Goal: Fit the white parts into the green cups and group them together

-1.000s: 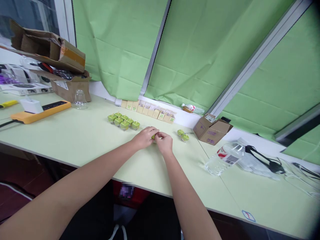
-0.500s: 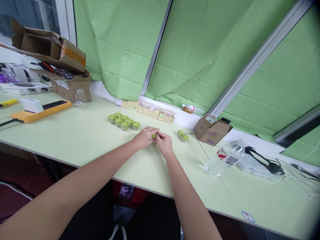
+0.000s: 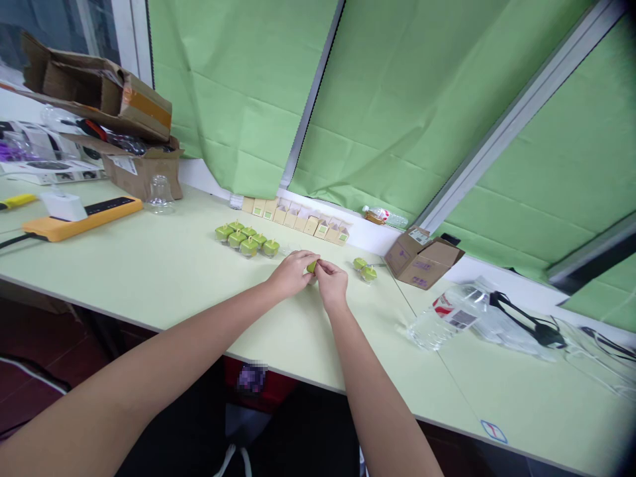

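Note:
Above the middle of the table, my left hand [image 3: 293, 273] is closed around a small green candle [image 3: 311, 267] in a clear cup. My right hand [image 3: 332, 281] meets it from the other side, its fingertips pinched at the candle's top edge. Fingers hide most of the candle. Left of my hands stands a cluster of several similar green candles [image 3: 249, 246], each with a short pale wick on top. To the right are two more green candles [image 3: 368, 273], close together.
Small beige cartons [image 3: 293, 215] line the back edge. A cardboard box [image 3: 421, 258] and a large water bottle [image 3: 444, 317] stand at right, near black straps [image 3: 539, 328]. At left are an orange power strip [image 3: 94, 218], a clear glass [image 3: 160, 195] and stacked cardboard boxes [image 3: 142, 173].
Both hands have shifted slightly to the right together with the green candle. A little more of its green top shows between the fingers. The other candles have stayed in place.

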`<state>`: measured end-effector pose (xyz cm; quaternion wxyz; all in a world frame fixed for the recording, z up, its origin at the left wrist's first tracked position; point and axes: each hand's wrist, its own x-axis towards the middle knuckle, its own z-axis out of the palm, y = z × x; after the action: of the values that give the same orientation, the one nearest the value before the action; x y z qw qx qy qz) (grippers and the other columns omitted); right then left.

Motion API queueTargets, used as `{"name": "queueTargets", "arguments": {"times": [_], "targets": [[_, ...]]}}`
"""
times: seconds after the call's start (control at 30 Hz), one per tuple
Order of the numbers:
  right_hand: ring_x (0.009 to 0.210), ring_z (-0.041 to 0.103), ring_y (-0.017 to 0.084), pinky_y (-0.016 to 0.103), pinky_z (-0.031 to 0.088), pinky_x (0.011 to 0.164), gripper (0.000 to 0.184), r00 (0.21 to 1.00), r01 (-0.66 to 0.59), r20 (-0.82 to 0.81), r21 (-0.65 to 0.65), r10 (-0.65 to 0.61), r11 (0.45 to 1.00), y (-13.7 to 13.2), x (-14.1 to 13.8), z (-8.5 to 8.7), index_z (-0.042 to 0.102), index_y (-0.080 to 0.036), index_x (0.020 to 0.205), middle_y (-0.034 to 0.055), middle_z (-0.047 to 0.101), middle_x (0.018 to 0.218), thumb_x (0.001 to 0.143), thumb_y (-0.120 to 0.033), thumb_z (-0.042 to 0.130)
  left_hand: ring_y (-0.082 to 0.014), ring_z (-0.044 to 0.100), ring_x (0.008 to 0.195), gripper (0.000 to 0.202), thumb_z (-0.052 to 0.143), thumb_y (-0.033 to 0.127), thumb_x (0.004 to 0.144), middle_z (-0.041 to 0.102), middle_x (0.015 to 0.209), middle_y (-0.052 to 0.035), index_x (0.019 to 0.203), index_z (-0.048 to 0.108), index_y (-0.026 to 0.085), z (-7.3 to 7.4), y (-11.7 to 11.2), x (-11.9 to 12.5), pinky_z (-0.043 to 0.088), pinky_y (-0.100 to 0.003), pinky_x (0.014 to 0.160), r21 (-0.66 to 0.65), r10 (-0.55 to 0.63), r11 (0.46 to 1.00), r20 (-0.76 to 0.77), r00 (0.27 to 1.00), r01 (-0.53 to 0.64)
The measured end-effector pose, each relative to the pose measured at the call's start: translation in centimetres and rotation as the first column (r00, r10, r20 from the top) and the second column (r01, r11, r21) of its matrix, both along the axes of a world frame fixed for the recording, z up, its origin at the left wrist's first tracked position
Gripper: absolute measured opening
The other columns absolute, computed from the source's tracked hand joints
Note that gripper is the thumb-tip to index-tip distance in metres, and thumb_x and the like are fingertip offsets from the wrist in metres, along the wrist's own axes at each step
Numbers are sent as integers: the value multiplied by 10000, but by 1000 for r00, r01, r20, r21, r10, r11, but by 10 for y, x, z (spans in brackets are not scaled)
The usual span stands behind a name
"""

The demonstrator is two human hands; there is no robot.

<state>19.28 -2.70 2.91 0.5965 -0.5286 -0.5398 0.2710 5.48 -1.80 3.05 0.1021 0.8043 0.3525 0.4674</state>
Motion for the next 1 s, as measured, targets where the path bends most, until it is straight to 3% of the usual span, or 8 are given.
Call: {"name": "queueTargets", "arguments": {"times": [0.3, 0.47, 0.6, 0.7, 0.83, 1.0], "targets": [[715, 677, 205, 285, 519, 658, 280, 982, 40, 188, -33, -34, 999, -2, 3, 1, 766, -192, 844, 31, 754, 790, 747, -393, 596, -252, 549, 1186, 477, 592, 97, 781, 643, 1245, -77, 1240, 646, 214, -2, 1, -1, 458, -435, 1052, 39, -6, 999, -6, 1000, 6], [690, 651, 183, 265, 499, 641, 277, 989, -41, 145, 4, 40, 999, -3, 2, 3, 763, -171, 852, 15, 740, 757, 744, -349, 582, -241, 567, 1189, 459, 602, 128, 790, 641, 1268, -75, 1241, 646, 202, -2, 2, -3, 462, -410, 1060, 10, -20, 1000, 18, 1000, 20], [742, 665, 189, 276, 522, 685, 297, 993, -73, 97, 10, 72, 997, -2, 3, 3, 754, -162, 888, 40, 754, 841, 749, -359, 579, -224, 627, 1135, 494, 624, 115, 758, 672, 1242, -64, 1244, 643, 203, -3, 1, -1, 494, -383, 1037, -72, -46, 996, 140, 989, 56], [756, 676, 198, 292, 536, 690, 325, 997, 5, 73, -4, -5, 1000, 1, 5, 1, 743, -156, 915, 58, 756, 871, 743, -390, 596, -219, 684, 1045, 523, 659, 140, 746, 711, 1172, -70, 1267, 624, 187, -4, 1, 2, 554, -368, 965, -176, -79, 975, 288, 954, 134], [743, 675, 192, 295, 540, 665, 353, 995, 65, 82, 5, -65, 998, 4, 7, -1, 736, -154, 938, 65, 753, 862, 753, -423, 603, -230, 703, 1021, 402, 688, 206, 768, 734, 1120, -90, 1166, 683, 155, -5, 4, 6, 568, -382, 963, -242, -143, 928, 470, 871, 283], [738, 679, 193, 302, 547, 701, 314, 995, 76, 53, 46, -79, 996, 3, 5, 1, 731, -160, 900, 70, 751, 856, 745, -416, 637, -235, 718, 972, 377, 752, 256, 735, 749, 1057, -124, 1083, 715, 116, -4, 8, 9, 572, -408, 959, -315, -85, 889, 599, 796, 332]]}}
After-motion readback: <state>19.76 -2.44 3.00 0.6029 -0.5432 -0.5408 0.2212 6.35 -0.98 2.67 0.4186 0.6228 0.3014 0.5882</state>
